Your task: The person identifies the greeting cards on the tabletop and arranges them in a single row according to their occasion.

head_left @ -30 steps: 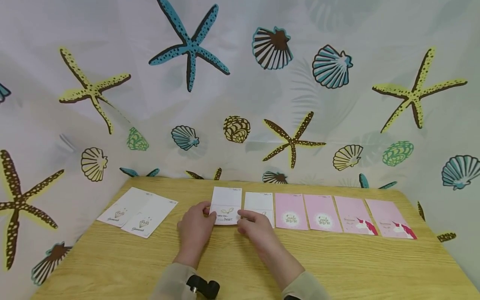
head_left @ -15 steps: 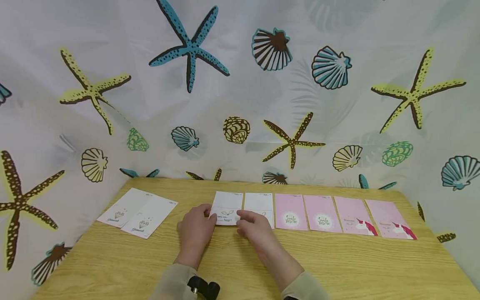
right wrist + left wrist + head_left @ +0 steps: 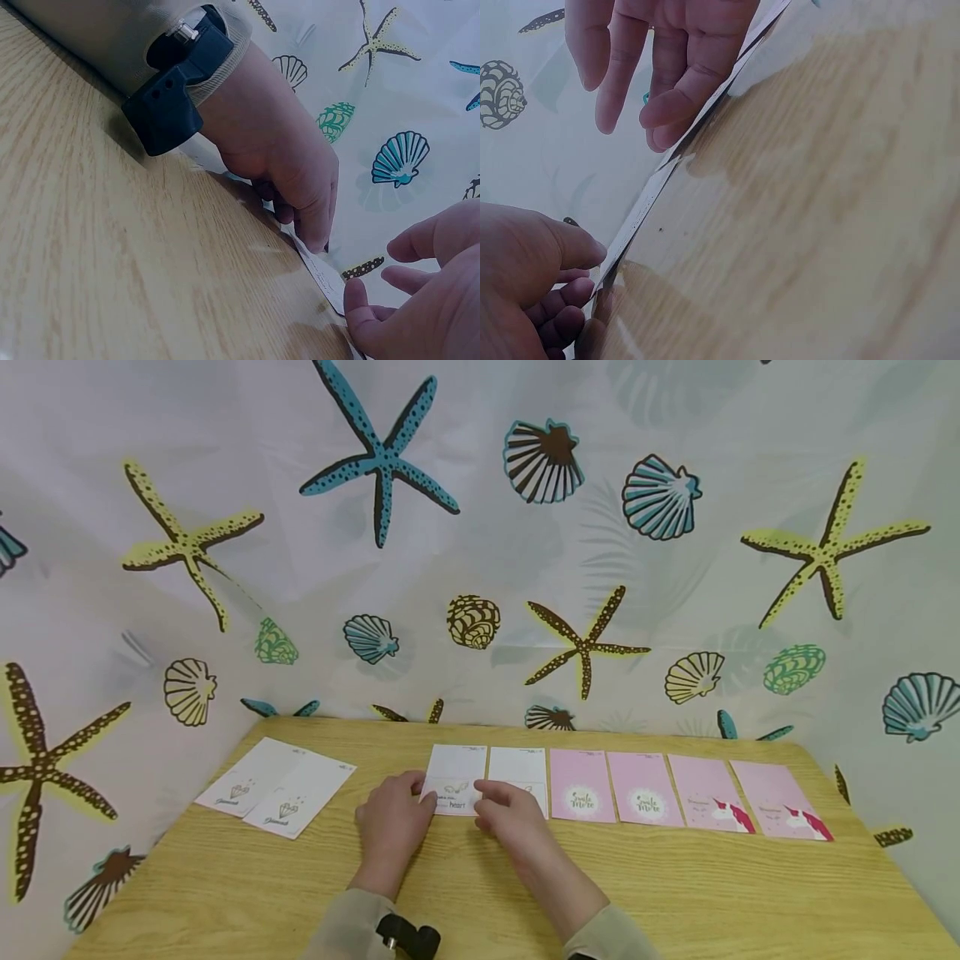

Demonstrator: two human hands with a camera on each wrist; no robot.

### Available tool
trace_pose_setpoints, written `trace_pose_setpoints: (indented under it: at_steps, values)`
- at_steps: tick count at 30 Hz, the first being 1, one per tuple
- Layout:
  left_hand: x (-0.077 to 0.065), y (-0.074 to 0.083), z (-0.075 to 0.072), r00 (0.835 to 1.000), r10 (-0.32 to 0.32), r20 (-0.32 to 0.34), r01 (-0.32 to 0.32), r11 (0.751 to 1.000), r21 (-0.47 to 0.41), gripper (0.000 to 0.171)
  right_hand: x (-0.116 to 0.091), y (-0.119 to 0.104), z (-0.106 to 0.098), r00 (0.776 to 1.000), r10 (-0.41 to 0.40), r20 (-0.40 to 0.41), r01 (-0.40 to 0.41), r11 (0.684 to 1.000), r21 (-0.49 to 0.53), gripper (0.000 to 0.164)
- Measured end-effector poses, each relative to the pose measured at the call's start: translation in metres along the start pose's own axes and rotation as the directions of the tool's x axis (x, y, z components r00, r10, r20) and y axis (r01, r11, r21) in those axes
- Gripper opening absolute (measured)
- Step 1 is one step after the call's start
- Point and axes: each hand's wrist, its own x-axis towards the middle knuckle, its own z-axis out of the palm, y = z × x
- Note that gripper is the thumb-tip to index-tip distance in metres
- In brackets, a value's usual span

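Note:
A white greeting card (image 3: pixel 456 763) with gold wings and the word "heart" lies at the left end of a row on the table, its near edge slightly raised in the left wrist view. My left hand (image 3: pixel 393 827) holds its left edge, the thumb (image 3: pixel 581 246) on top and the other fingers curled at the side. Close to the card's right corner is my right hand (image 3: pixel 517 822), its fingers loosely bent and spread apart; whether they touch the card is hard to tell. A matching white card (image 3: pixel 517 766) sits directly to the right, partly covered by that hand.
Two pink "Smile More" cards (image 3: pixel 581 768) (image 3: pixel 637 768) and two pink unicorn cards (image 3: pixel 697 777) (image 3: pixel 763 781) continue the row rightward. Two overlapping white diamond cards (image 3: pixel 315 777) lie at the left. A curtain (image 3: pixel 480 543) printed with starfish and shells hangs behind the wooden table (image 3: pixel 465 893).
The winged card has come down and slightly toward me, now level with the row beside its match. My hands stay at its sides with little movement.

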Motion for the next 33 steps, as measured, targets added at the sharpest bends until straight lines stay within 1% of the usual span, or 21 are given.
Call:
trace_pose_setpoints:
  at_steps: [9,14,20,26,29,33]
  values:
    - [-0.001,-0.002,0.000,1.000,0.006,-0.012,-0.006,1.000,-0.002,0.040,0.000,-0.001,0.001,1.000,-0.019,0.009,0.018,1.000,0.018,0.044]
    - [-0.002,-0.003,-0.002,1.000,0.002,-0.005,-0.003,1.000,-0.003,0.040,-0.001,-0.002,0.002,1.000,-0.024,0.013,0.023,1.000,0.018,0.045]
    - [-0.003,-0.006,-0.008,1.000,0.019,-0.017,-0.020,1.000,-0.025,0.040,-0.003,-0.003,0.004,1.000,-0.014,0.018,0.014,1.000,0.027,0.046]
    - [-0.004,-0.013,-0.023,0.997,0.051,-0.063,-0.053,0.998,-0.025,0.040,-0.003,-0.006,0.008,0.999,-0.042,0.023,0.041,0.997,0.059,0.048]
    - [-0.003,-0.018,-0.035,0.996,0.047,-0.075,-0.049,0.999,-0.018,0.042,-0.003,-0.007,0.012,0.998,-0.059,0.033,0.056,0.996,0.069,0.049]
    - [-0.002,-0.026,-0.053,0.997,0.033,-0.076,-0.034,0.999,-0.019,0.044,-0.004,-0.010,0.019,0.997,-0.058,0.044,0.054,0.995,0.079,0.049]
